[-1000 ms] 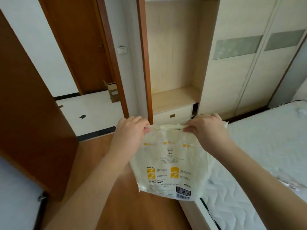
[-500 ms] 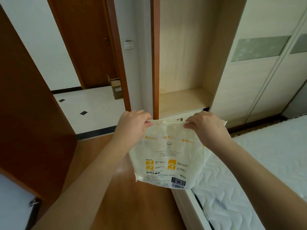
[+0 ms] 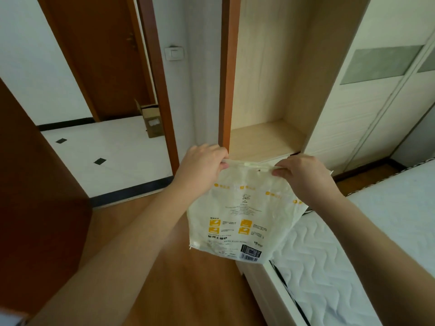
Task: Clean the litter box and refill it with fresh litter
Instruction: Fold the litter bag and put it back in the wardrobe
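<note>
Wooden floor (image 3: 146, 267) below; both hands outstretched, pinching litter bag (image 3: 240, 217) top.

Cardboard box (image 3: 150, 121), perhaps open, on tiled floor (image 3: 113, 158)

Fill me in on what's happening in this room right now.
A person holds up a white plastic litter bag with yellow printed squares in front of them. The left hand and right hand each pinch its top edge at opposite corners. The bag hangs in the air above the brown wooden floor, beside the white quilted mattress. No litter box is in view.
</note>
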A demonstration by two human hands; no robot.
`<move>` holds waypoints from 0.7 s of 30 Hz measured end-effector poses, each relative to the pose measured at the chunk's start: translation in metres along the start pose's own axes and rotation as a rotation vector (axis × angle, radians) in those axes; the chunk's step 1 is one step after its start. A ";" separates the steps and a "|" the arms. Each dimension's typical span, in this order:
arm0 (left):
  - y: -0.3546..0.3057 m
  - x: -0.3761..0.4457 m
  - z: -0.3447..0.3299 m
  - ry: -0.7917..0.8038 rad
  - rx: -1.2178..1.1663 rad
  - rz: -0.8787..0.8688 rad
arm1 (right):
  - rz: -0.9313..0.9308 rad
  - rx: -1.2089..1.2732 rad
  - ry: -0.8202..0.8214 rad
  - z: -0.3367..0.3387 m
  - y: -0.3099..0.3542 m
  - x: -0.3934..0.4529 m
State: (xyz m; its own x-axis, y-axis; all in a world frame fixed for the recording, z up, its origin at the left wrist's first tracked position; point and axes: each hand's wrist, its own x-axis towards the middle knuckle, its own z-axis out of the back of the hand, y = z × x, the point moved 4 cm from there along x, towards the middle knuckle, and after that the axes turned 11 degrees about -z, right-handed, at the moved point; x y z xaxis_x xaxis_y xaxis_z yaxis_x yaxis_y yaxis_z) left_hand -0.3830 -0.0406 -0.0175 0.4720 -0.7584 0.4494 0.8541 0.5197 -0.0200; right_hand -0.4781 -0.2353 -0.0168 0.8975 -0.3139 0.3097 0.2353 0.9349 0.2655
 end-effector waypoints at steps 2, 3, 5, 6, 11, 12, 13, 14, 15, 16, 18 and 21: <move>0.017 0.015 -0.010 0.000 0.003 -0.004 | -0.027 0.011 0.028 -0.010 -0.001 0.020; 0.024 0.025 -0.017 0.007 0.002 -0.005 | -0.041 0.017 0.040 -0.016 -0.003 0.030; 0.035 0.048 -0.034 0.023 -0.011 0.000 | -0.076 0.027 0.045 -0.028 -0.014 0.049; 0.039 0.061 -0.043 0.024 -0.020 0.005 | -0.092 0.031 0.042 -0.033 -0.021 0.059; 0.067 0.120 -0.089 0.074 -0.036 0.027 | -0.135 0.038 0.061 -0.062 -0.052 0.119; 0.073 0.130 -0.098 0.088 -0.047 0.022 | -0.141 0.035 0.075 -0.070 -0.058 0.131; 0.079 0.141 -0.107 0.111 -0.055 0.014 | -0.156 0.032 0.090 -0.077 -0.065 0.142; 0.084 0.151 -0.115 0.143 -0.067 0.011 | -0.177 0.035 0.110 -0.083 -0.073 0.154; 0.089 0.160 -0.123 0.167 -0.081 0.010 | -0.187 0.042 0.126 -0.088 -0.080 0.165; 0.094 0.171 -0.130 0.178 -0.092 0.009 | -0.186 0.043 0.132 -0.092 -0.087 0.178; 0.103 0.187 -0.145 0.206 -0.116 0.009 | -0.181 0.031 0.136 -0.100 -0.096 0.199; 0.113 0.207 -0.172 0.283 -0.155 -0.001 | -0.199 0.007 0.169 -0.113 -0.106 0.217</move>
State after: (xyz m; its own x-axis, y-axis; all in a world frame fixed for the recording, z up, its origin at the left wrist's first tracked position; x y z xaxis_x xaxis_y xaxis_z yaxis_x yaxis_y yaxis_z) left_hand -0.1510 -0.2063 -0.0810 0.4944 -0.8496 0.1839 0.8675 0.4691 -0.1652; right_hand -0.2659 -0.3840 -0.0804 0.8836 -0.4586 0.0941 0.4112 0.8564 0.3122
